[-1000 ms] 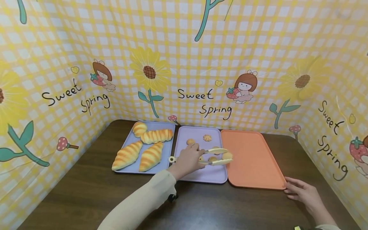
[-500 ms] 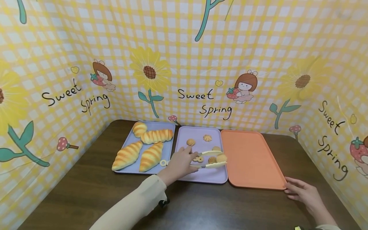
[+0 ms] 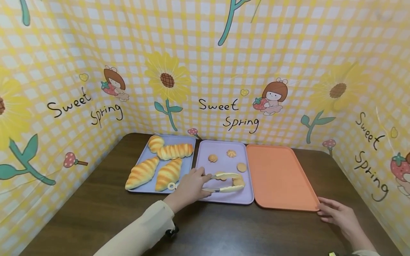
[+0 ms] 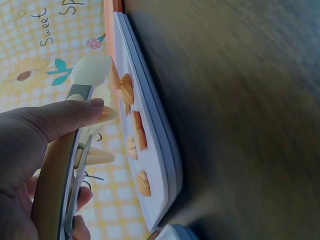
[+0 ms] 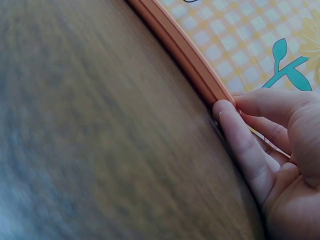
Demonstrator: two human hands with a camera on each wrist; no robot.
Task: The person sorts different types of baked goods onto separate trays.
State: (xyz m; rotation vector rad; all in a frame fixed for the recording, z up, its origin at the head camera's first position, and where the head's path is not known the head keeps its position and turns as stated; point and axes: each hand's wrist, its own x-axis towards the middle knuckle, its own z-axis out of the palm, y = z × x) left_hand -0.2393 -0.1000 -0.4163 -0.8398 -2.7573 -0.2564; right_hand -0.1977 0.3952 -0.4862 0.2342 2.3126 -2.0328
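Observation:
My left hand [image 3: 189, 185] grips a pair of tongs [image 3: 228, 189] with cream tips, low over the purple tray [image 3: 224, 197]. Between the parted tips shows a round biscuit [image 3: 238, 181], overlapping a swirled one in the head view. Seen from the left wrist, the thumb lies along one arm of the tongs [image 4: 57, 172] and the fingers curl beneath the other. At the near right corner of the orange tray [image 3: 282, 177], my right hand [image 3: 342, 219] pinches the rim between thumb and fingers; the right wrist view shows the thumb [image 5: 240, 145] at the tray's edge.
Other biscuits lie on the purple tray, among them a swirl [image 3: 213, 158], a star-shaped one [image 3: 231, 153] and a plain round one [image 3: 241, 167]. To the left, a blue tray [image 3: 137, 191] bears several striped breads [image 3: 168, 174]. A checked cloth [image 3: 205, 71] hangs behind the brown table [image 3: 243, 231].
My left hand has drawn the tongs left and slightly toward me, with the round biscuit travelling between the tips. The right hand and the trays have stayed put.

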